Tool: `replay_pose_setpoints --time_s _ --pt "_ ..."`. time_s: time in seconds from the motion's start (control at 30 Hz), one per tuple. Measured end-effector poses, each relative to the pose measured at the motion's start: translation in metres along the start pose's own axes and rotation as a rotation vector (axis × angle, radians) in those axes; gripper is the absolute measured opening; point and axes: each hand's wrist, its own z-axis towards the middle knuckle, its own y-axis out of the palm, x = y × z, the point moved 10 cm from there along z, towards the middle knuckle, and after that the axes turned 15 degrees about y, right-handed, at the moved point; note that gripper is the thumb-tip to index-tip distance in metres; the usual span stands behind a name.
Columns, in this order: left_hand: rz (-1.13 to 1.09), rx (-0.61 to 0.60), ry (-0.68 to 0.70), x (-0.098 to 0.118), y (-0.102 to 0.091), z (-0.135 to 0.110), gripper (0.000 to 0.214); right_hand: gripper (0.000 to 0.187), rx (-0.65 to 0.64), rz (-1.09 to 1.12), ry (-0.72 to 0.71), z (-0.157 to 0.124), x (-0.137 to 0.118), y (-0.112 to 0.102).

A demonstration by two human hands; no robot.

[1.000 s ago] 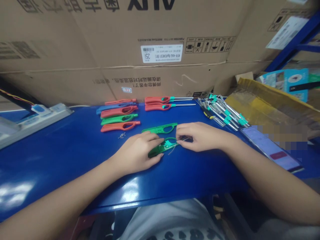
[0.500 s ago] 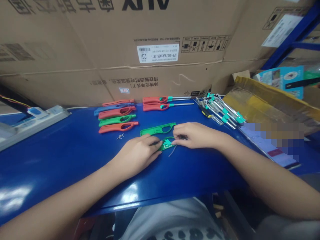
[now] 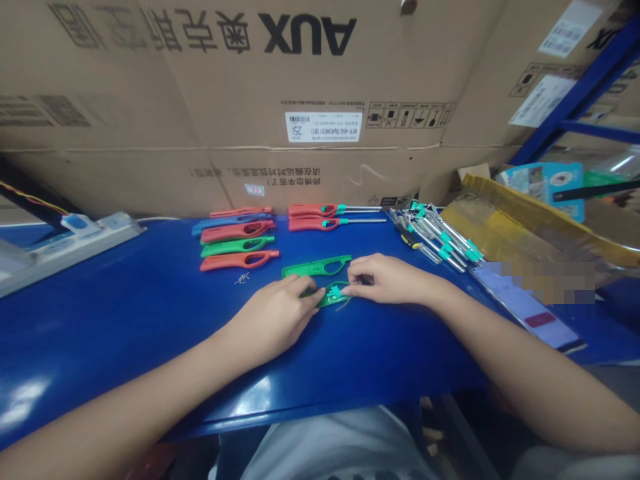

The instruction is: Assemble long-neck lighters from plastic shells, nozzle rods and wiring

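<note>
A green lighter casing half [image 3: 325, 302] lies on the blue table with a small teal trigger [image 3: 335, 293] and a thin wire in it. My left hand [image 3: 286, 312] is closed on the casing's left end, thumb and fingers covering much of it. My right hand [image 3: 383, 280] pinches at the right side of the trigger; its fingertips hide exactly what is between them. Just behind both hands lies a second green casing half [image 3: 310, 268], hollow side up.
Several coloured lighter handles [image 3: 240, 260] lie in a row at left, near small screws [image 3: 242, 278]. Two red lighters [image 3: 313, 225] lie behind. At right are metal lighter tubes [image 3: 445, 240] with teal parts, a yellow-black cutter [image 3: 409, 237] and a phone [image 3: 530, 310]. A power strip [image 3: 113, 230] is far left.
The camera view has tilted up slightly. My hands stay at the casing; the right fingertips have shifted a little, and the thin wire below them now lies closer to the casing.
</note>
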Motion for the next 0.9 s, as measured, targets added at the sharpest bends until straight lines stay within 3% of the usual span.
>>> replay_pose_setpoints --time_s 0.33,0.7,0.9 --pt "-0.165 0.036 -0.038 -0.007 0.007 0.0 0.033 0.032 0.018 0.01 0.183 0.005 0.013 0.0" --pt "-0.114 0.045 -0.022 -0.002 0.002 0.004 0.029 0.035 0.018 -0.01 0.177 0.005 0.013 -0.001" --pt "-0.126 0.078 -0.024 -0.005 0.004 0.001 0.031 0.033 0.083 -0.004 0.115 0.003 0.006 -0.009"
